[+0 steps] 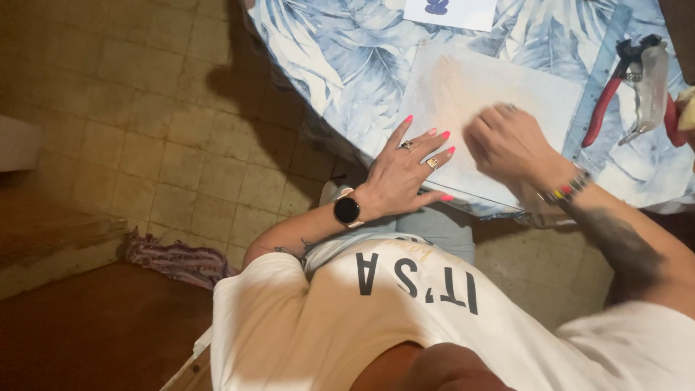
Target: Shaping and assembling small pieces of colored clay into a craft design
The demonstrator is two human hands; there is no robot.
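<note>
A pale rectangular board (492,87) lies on a table covered by a blue and white leaf-print cloth (340,65). My left hand (413,170), with pink nails, rings and a dark round watch on the wrist, rests flat with fingers spread on the board's near left edge. My right hand (507,141) is curled with its fingers pressed down on the board's near middle; it looks blurred, and whether anything is under the fingers I cannot tell. A beaded bracelet sits on that wrist.
Red-handled pliers (604,105) and a clear plastic bottle (649,83) lie on the cloth to the right, beside a long blue ruler (597,80). A white card with a blue shape (449,11) sits at the far edge. Tiled floor and a striped rug (174,257) lie left.
</note>
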